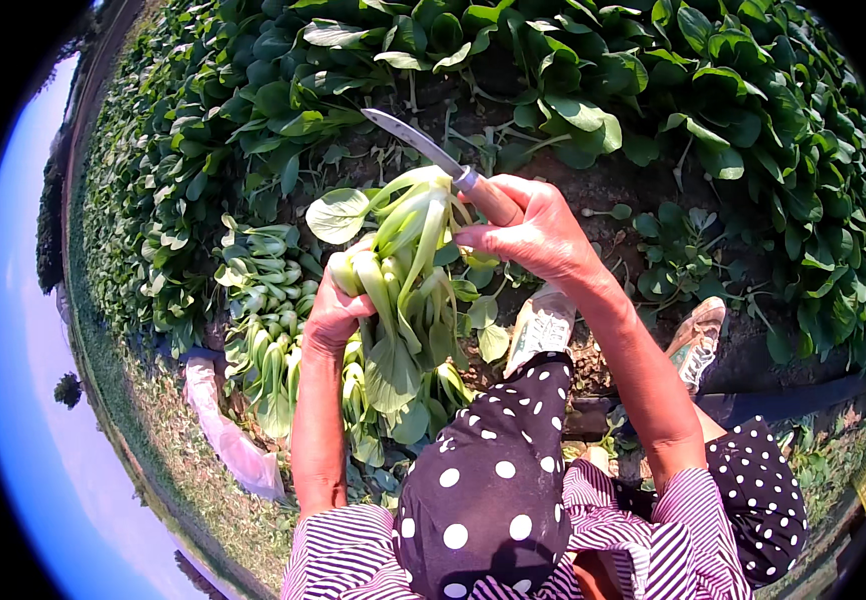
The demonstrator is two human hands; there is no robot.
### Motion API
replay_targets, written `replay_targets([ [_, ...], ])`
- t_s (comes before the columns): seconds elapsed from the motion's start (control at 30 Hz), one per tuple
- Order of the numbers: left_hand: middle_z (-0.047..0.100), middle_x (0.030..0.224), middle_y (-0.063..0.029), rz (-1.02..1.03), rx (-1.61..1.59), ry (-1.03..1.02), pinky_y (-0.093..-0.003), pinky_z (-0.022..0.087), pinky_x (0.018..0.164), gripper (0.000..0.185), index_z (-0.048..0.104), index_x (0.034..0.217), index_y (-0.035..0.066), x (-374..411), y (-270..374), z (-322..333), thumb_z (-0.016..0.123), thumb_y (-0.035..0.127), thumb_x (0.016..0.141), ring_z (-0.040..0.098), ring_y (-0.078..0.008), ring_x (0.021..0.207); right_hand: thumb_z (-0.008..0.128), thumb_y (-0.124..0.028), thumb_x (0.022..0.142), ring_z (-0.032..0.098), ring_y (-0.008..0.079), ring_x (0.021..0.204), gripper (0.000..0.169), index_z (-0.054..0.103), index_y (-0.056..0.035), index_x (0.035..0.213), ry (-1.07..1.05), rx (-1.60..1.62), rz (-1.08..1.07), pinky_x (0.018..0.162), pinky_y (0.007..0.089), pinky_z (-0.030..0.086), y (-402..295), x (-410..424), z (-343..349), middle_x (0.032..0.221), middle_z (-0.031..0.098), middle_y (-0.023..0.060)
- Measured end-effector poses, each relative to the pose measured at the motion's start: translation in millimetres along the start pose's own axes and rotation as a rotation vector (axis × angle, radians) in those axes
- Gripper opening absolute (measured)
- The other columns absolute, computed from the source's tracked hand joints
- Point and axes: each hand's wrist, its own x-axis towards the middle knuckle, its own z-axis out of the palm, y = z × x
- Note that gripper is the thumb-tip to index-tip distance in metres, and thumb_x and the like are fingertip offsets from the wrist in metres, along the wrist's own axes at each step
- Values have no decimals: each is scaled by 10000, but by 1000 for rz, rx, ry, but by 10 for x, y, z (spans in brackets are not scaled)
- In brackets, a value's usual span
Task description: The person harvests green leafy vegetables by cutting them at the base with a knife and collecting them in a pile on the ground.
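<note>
My left hand (335, 307) grips several pak choi plants (380, 277) by their pale stems, with the leaves hanging down. To their right, my right hand (534, 229) is closed around the wooden handle of a knife (421, 142), whose curved blade points up and left. The thumb and fingers of that hand are close to the pale base of the uppermost plant; whether they touch it cannot be told. Cut pak choi (271, 300) lies piled on the ground left of and below my left hand.
Dense rows of growing leafy greens (583, 60) stand ahead and to both sides. Loose leaves lie on the soil near my shoes (541, 326). A pinkish plastic bag (230, 442) is at the lower left, and a dark strip (785, 397) runs along the ground at right.
</note>
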Motion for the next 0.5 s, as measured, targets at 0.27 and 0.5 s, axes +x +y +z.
replay_targets([
  [0.27,600,1048,-39,3,72,45,-268,462,855,777,476,1238,-22,-246,285,154,798,158,554,576,-118,923,628,-111,684,550,106,499,76,585,-49,687,285,-404,-152,477,289,434,-167,-204,-72,547,547,38],
  [0.5,601,1033,-19,-84,245,5,-252,430,865,719,525,1217,-11,-384,415,348,737,52,532,552,-98,920,637,-162,703,601,276,558,92,588,-85,715,669,-1079,-448,514,370,470,-278,-301,-214,601,594,78],
])
